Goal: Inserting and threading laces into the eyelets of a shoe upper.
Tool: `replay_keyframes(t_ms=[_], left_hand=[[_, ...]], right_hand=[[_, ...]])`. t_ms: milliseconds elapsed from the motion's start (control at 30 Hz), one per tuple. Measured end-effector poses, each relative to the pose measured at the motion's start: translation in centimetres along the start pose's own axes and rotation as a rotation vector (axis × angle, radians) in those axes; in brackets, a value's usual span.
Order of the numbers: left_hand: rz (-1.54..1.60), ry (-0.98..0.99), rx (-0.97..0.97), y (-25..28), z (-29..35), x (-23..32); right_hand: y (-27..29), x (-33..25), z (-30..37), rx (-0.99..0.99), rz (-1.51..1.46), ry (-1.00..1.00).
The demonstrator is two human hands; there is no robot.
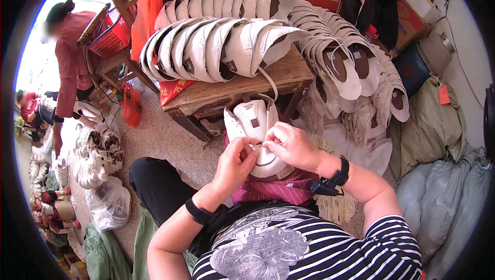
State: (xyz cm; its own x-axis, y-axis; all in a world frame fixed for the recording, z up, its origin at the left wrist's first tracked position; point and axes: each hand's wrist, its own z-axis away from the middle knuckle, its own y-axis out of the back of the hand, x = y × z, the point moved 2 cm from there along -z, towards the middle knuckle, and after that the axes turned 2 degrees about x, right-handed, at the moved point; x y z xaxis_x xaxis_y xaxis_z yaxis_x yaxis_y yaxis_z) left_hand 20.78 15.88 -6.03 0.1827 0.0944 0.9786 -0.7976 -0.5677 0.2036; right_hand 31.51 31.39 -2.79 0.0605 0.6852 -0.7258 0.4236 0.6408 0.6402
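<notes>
A white shoe upper [252,120] lies on my lap over a red striped cloth [273,190]. My left hand [236,162] pinches its near edge from the left. My right hand [291,145] grips the same edge from the right, fingertips meeting the left hand's. A thin white lace [269,81] runs from the upper toward the bench. Both wrists wear black bands.
A wooden bench [289,76] ahead carries rows of stacked white uppers [216,45]; more uppers [356,69] pile at the right. Grey sacks [438,177] lie at the far right. A person in red [72,58] stands at the left by a red basket [111,38] and more shoe parts [95,154].
</notes>
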Motion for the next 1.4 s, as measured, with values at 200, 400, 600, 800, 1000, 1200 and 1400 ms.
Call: replay_keyframes(t_ms=[200, 400, 600, 800, 1000, 1200, 1400], left_hand=[[-0.064, -0.014, 0.010, -0.1, -0.2, 0.3], [-0.271, -0.208, 0.151, 0.1, -0.3, 1.2], [-0.629, -0.479, 0.134, 0.6, -1.3, 1.7], [-1.140, -0.483, 0.224, 8.5, -0.3, 3.3], [-0.675, -0.093, 1.167, 35.9, 8.1, -5.3], [1.372, -0.157, 1.383, 58.1, 27.9, -18.9], [0.897, 0.033, 1.015, 40.9, 19.0, -17.6]], right_hand=[[-0.1, -0.5, -0.4, 0.002, 0.050, 0.081], [0.5, -0.4, -1.0, -0.055, -0.029, 0.074], [0.3, 0.6, -1.5, -0.116, -0.134, 0.135], [3.0, 2.2, -0.3, -0.240, -0.400, -0.225], [6.4, 6.7, 3.4, -0.427, -0.235, -0.433], [7.0, 15.1, 7.1, -0.406, 0.550, -0.218], [11.3, 23.4, 15.8, 0.275, -0.472, -1.296]])
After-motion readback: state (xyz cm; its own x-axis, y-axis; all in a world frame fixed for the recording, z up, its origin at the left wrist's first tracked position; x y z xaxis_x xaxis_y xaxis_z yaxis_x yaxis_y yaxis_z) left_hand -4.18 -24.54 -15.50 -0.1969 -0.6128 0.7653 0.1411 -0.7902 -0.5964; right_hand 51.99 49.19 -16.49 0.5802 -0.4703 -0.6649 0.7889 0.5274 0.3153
